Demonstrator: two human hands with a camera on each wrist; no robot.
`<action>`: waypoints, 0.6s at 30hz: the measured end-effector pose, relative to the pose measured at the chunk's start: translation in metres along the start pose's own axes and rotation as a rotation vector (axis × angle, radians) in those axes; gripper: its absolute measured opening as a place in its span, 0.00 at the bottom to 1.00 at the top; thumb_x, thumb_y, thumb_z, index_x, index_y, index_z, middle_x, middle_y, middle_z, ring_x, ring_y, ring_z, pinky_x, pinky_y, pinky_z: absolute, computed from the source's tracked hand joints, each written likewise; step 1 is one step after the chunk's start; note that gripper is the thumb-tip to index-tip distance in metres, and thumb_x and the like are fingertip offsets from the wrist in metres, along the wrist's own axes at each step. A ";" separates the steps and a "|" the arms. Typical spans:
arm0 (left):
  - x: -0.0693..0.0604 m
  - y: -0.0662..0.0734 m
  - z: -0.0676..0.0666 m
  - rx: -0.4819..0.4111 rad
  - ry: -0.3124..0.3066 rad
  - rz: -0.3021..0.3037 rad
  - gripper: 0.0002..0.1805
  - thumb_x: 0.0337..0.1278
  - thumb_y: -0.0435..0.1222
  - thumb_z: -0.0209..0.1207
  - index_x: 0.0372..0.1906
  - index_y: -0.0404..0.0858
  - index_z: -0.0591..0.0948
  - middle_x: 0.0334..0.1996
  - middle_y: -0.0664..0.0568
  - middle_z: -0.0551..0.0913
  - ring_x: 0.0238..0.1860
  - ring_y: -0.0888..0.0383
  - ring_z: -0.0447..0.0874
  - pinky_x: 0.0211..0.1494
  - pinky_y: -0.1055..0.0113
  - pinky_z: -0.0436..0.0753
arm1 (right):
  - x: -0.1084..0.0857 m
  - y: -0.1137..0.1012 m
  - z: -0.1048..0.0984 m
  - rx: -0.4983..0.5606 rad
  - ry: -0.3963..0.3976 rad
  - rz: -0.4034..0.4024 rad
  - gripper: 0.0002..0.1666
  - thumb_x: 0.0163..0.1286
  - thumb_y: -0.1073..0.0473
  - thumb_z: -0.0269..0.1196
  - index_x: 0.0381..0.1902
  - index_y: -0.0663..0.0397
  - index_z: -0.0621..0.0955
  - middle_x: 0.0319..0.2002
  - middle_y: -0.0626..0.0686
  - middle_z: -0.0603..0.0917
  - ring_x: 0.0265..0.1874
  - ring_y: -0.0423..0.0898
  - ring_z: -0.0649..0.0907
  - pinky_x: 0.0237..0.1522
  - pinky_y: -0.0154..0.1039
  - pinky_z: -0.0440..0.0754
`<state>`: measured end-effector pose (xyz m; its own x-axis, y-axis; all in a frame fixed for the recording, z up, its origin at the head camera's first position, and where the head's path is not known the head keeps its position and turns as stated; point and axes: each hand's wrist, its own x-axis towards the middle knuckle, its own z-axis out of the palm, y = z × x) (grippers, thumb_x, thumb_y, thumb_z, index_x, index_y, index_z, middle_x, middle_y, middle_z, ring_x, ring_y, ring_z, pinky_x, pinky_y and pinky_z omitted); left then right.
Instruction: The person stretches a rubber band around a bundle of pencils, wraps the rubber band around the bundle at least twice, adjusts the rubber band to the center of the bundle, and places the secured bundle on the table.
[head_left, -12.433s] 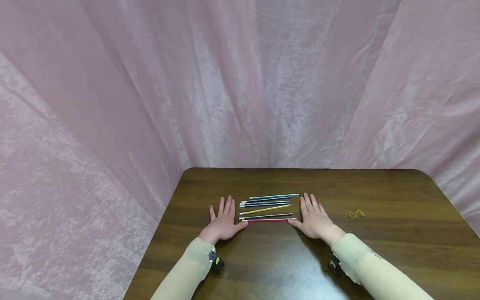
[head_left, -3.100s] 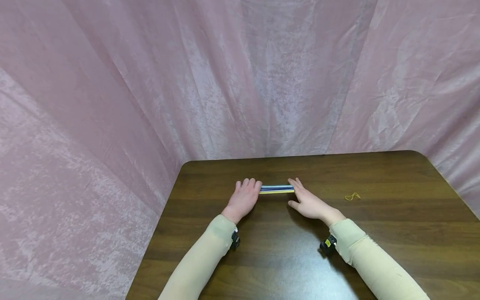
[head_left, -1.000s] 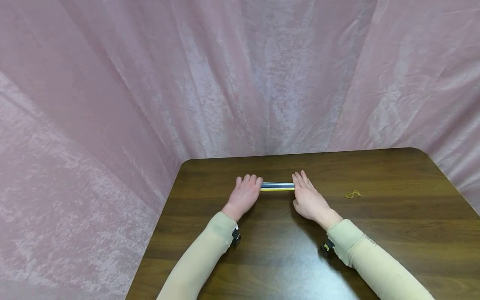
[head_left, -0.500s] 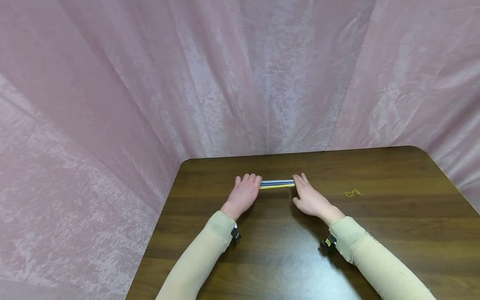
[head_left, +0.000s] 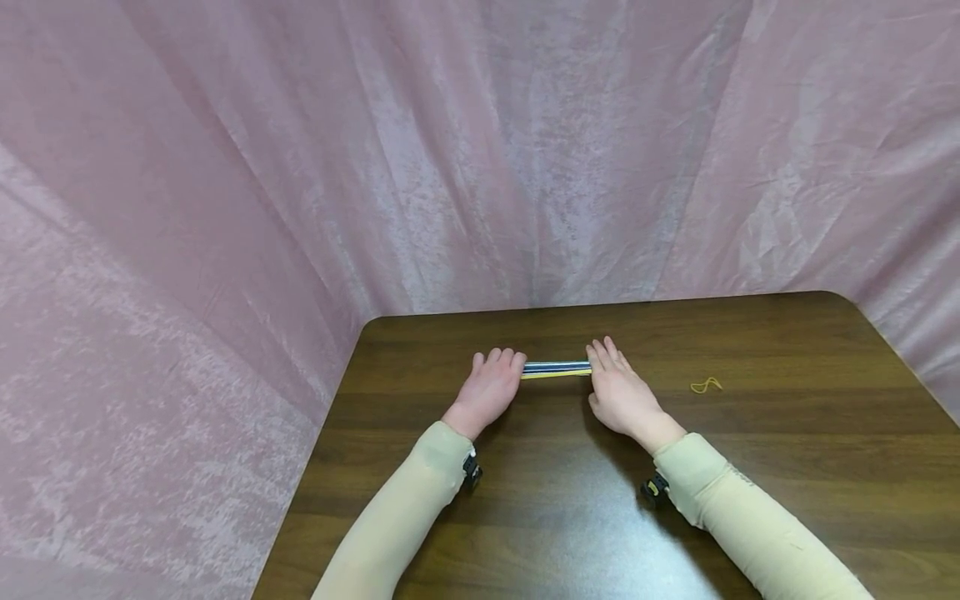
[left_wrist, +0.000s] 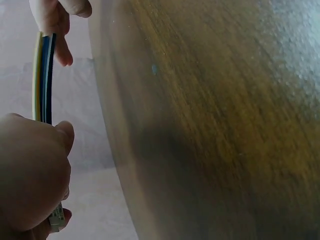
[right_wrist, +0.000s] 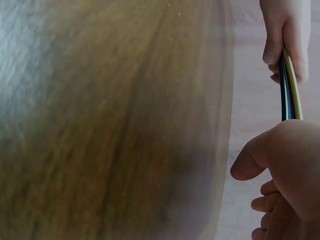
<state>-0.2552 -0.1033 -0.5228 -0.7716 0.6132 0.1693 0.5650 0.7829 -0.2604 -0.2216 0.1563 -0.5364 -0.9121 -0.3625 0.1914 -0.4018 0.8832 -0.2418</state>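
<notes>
Several pencils [head_left: 557, 369] are gathered in one bundle, lying level from left to right; blue, dark, white and yellow shafts show in the head view. My left hand [head_left: 489, 390] grips the bundle near its left end, and a whitish eraser end [left_wrist: 56, 220] sticks out below that hand in the left wrist view. At the other end my right hand [head_left: 622, 396] is upright with straight fingers, its palm against the pencil tips. Both wrist views show the pencils [right_wrist: 289, 95] against the curtain, apart from the tabletop. The red pencil cannot be made out.
A yellow rubber band [head_left: 706, 386] lies loose on the brown wooden table [head_left: 540, 517], to the right of my right hand. Pink curtain [head_left: 450, 167] hangs behind the table's far edge and along its left side.
Spread pencils that lay between two flat hands are now one lifted bundle in my left hand. During the last second my right hand tilts slightly away and back against the tips.
</notes>
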 end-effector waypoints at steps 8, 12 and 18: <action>0.000 0.000 -0.001 0.017 0.005 0.002 0.09 0.85 0.32 0.46 0.57 0.38 0.75 0.43 0.49 0.79 0.44 0.50 0.76 0.46 0.55 0.69 | 0.001 -0.004 -0.002 0.033 -0.008 -0.007 0.45 0.64 0.68 0.63 0.75 0.83 0.62 0.77 0.78 0.62 0.80 0.74 0.56 0.78 0.62 0.58; 0.000 0.000 0.000 0.008 0.005 0.000 0.08 0.85 0.31 0.47 0.57 0.39 0.75 0.42 0.49 0.79 0.43 0.50 0.75 0.46 0.55 0.69 | 0.001 -0.004 -0.003 0.030 -0.009 -0.012 0.45 0.65 0.68 0.63 0.75 0.84 0.62 0.77 0.78 0.62 0.80 0.74 0.56 0.79 0.61 0.56; 0.000 -0.001 0.001 -0.057 -0.030 -0.019 0.08 0.85 0.31 0.48 0.57 0.39 0.75 0.43 0.50 0.79 0.45 0.50 0.75 0.47 0.55 0.68 | 0.000 0.001 -0.004 0.048 -0.019 -0.001 0.46 0.66 0.68 0.64 0.77 0.82 0.60 0.78 0.77 0.61 0.80 0.73 0.55 0.79 0.62 0.55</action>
<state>-0.2558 -0.1045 -0.5234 -0.7902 0.5955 0.1446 0.5654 0.7995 -0.2029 -0.2221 0.1582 -0.5329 -0.9130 -0.3690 0.1740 -0.4054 0.8680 -0.2867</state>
